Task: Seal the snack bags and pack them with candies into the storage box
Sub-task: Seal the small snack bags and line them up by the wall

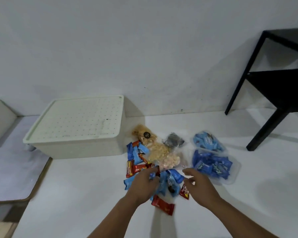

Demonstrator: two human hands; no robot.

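A cream storage box [79,148] stands at the back left with its dotted lid [76,117] on. To its right lie clear snack bags: one of brown snacks [144,133], one of pale puffs [163,156], a small dark one [173,140], and two full of blue candies [207,140] [212,166]. Loose red and blue candies [136,160] are scattered in front. My left hand [143,182] lies on the candy pile, fingers curled round blue candies [169,179]. My right hand [199,187] hovers just right of the pile, fingers loosely bent, holding nothing I can see.
The white table [79,194] ends at a white wall behind. A black side table [272,93] stands at the right. A second lower surface with a wooden edge [15,160] sits at the left.
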